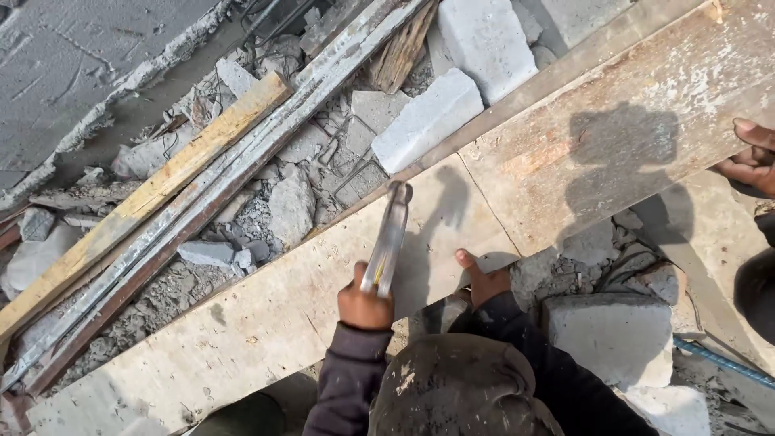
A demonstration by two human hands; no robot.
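Observation:
My right hand [752, 161] shows at the right edge, fingers curled, lying on the rusty-stained wooden plank [630, 121]; nothing shows inside it. My left hand is out of view. Below me crouches a co-worker in a dusty cap [460, 387] and dark sleeves. One of their hands [363, 303] grips a metal hammer [389, 234], its head raised over a pale plank [266, 323]. Their other hand [483, 278] rests on that plank's near edge, close to where the two planks meet.
Broken concrete and grey blocks [426, 119] fill the ground beyond the planks. A long metal rail [202, 202] and a yellowish timber [145, 202] run diagonally at left. More blocks [609, 335] lie at lower right, and a blue rod [726, 363] beside them.

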